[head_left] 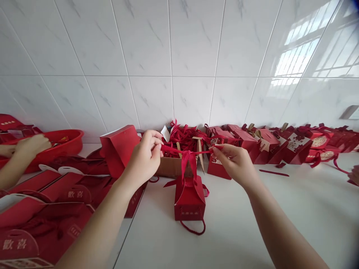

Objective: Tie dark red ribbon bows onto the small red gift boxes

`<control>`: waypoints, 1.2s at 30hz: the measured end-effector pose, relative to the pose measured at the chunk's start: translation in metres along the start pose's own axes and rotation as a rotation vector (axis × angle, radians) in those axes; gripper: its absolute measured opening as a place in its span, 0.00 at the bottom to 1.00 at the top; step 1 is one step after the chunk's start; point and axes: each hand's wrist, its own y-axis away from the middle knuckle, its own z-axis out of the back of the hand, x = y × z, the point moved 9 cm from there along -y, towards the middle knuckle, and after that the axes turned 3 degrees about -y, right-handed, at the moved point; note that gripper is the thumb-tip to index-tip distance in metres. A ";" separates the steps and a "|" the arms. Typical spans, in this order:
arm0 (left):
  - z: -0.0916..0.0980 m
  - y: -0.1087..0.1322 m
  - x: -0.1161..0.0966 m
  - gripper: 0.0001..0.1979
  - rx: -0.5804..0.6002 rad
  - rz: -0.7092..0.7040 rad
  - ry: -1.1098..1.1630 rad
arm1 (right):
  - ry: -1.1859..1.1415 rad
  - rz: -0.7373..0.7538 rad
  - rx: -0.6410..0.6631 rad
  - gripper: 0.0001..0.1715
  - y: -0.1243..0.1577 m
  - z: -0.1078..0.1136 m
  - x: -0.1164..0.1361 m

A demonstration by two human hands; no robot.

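Note:
A small red gift box stands on the white table in front of me, a twisted cord handle hanging at its near side. From its top rises a red ribbon, looped at the middle and drawn out level to both sides. My left hand pinches the ribbon's left end between thumb and fingers. The right end is pinched in my right hand. Just behind the ribbon is a cardboard carton heaped with loose red ribbons.
Flat, partly folded red boxes cover the left side. Another person's hands are over a red plastic basin. Several finished-looking gift boxes line the tiled wall at right. A single ribbon strip lies on the table. Another hand shows at the right edge.

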 end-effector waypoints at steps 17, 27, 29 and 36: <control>0.007 0.036 0.053 0.14 0.088 0.206 -0.203 | 0.184 -0.151 0.013 0.21 0.039 0.015 -0.063; 0.002 0.054 0.052 0.23 0.137 0.084 -0.616 | 0.335 -0.263 0.018 0.22 0.058 0.029 -0.095; -0.002 0.057 0.058 0.22 0.174 0.079 -0.636 | 0.366 -0.299 0.052 0.21 0.063 0.031 -0.104; -0.003 0.068 0.078 0.18 0.221 0.057 -0.737 | 0.492 -0.479 0.189 0.16 0.089 0.038 -0.143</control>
